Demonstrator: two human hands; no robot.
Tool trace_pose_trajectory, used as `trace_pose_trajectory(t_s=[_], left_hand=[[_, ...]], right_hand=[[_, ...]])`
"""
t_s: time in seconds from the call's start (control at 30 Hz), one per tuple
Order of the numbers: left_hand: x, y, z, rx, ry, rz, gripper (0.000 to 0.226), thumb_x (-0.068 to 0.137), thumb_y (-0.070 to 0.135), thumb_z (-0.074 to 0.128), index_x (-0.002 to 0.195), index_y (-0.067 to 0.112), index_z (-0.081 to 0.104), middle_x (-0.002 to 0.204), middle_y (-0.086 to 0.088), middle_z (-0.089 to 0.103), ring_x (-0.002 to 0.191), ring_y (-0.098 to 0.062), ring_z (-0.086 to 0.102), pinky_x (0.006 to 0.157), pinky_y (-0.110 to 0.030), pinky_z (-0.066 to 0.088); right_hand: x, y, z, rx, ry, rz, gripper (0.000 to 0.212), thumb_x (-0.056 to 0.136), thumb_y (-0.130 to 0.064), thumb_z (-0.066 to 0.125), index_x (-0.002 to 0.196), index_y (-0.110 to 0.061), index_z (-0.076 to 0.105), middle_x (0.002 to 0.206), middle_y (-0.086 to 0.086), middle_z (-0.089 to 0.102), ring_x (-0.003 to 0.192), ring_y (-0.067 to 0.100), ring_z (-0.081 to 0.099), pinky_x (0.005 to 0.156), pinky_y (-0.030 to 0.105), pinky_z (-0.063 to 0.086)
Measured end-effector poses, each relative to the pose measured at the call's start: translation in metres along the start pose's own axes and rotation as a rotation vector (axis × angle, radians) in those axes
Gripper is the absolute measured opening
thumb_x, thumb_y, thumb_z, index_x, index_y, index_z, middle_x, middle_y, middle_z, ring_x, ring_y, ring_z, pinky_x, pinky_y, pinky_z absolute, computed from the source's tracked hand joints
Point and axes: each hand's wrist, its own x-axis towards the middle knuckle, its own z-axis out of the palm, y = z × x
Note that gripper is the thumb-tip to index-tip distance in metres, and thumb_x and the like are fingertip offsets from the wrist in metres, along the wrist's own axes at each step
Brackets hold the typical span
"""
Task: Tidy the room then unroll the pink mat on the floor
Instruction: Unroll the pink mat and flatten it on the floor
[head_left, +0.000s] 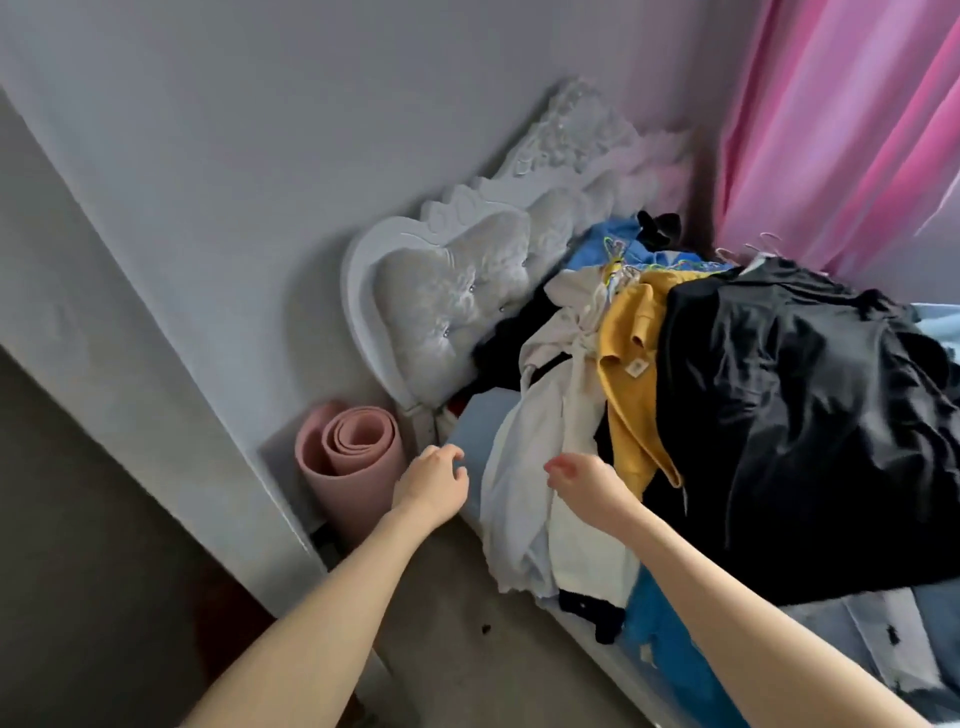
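The pink mat (349, 462) stands on end on the floor, rolled into a loose tube, just left of the bed (883, 623) and tucked into the corner between the wall (208, 182) and the padded grey headboard (441, 312). Its top shows a spiral of several turns, the inner coil rising a little above the outer wrap. The surface is a dull, pale pink with no pattern to be seen.

The left hand (431, 483) hangs in the air between the mat and the bed's edge, fingers half curled, gripping nothing. The right hand (582, 483) is over the white cloth (524, 493) that droops off the side of the bed; its fingers are bent, but whether they pinch the cloth cannot be told.

A heap of clothes lies on the bed: a yellow top (631, 353) and a large black garment (789, 431). A pink curtain (841, 130) hangs behind the bed.
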Motion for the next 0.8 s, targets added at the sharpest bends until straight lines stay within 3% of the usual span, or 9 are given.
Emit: trace_pose_trajectory(t_s=[0.1,0.23,0.33,0.57,0.73,0.8], left_hand=[[0.033,-0.003,0.006,-0.038,0.013,-0.118,0.039,0.095,0.022,0.042,0.134,0.015,0.046,0.139,-0.008,0.047,0.126,-0.024,0.048,0.102,-0.036,0.041],[0.067,-0.015,0.019,-0.064,0.033,-0.280,0.043,0.095,0.023,0.045,0.137,0.015,0.042,0.143,-0.007,0.042,0.130,-0.024,0.044,0.103,-0.038,0.041],[0.088,-0.033,0.028,-0.032,0.019,-0.368,0.047,0.095,0.023,0.046,0.140,0.014,0.037,0.148,-0.007,0.033,0.135,-0.026,0.036,0.105,-0.039,0.041],[0.182,-0.094,0.042,0.036,-0.028,-0.541,0.066,0.091,0.020,0.052,0.147,0.019,0.017,0.157,-0.010,0.014,0.146,-0.032,0.011,0.112,-0.049,0.035],[0.262,-0.156,0.057,0.159,-0.153,-0.536,0.073,0.088,0.025,0.056,0.148,0.018,0.015,0.158,-0.011,0.012,0.146,-0.034,0.010,0.112,-0.050,0.032],[0.291,-0.179,0.063,0.168,-0.181,-0.530,0.073,0.088,0.025,0.055,0.148,0.017,0.014,0.159,-0.010,0.011,0.146,-0.033,0.008,0.113,-0.051,0.029]], right_hand=[[0.057,-0.007,0.001,0.063,-0.063,-0.026,0.031,0.095,-0.014,0.044,0.120,-0.005,0.059,0.118,0.016,0.065,0.111,0.032,0.060,0.093,0.035,0.046],[0.134,-0.017,0.020,0.073,-0.172,-0.012,0.033,0.094,-0.013,0.040,0.113,0.005,0.060,0.111,0.024,0.066,0.104,0.040,0.061,0.079,0.036,0.049],[0.170,-0.028,0.038,0.098,-0.235,0.011,0.033,0.094,-0.013,0.040,0.109,0.008,0.060,0.108,0.027,0.065,0.102,0.041,0.061,0.088,0.044,0.050],[0.252,-0.038,0.086,0.162,-0.288,0.117,0.030,0.097,-0.015,0.039,0.109,0.000,0.062,0.093,0.010,0.062,0.099,0.030,0.062,0.092,0.041,0.052],[0.317,-0.046,0.131,0.078,-0.353,0.176,0.033,0.098,-0.016,0.037,0.119,-0.006,0.059,0.110,0.012,0.065,0.094,0.022,0.057,0.082,0.030,0.048],[0.340,-0.050,0.147,0.042,-0.381,0.152,0.034,0.098,-0.017,0.036,0.126,-0.011,0.055,0.121,0.010,0.063,0.101,0.020,0.057,0.080,0.023,0.041]])
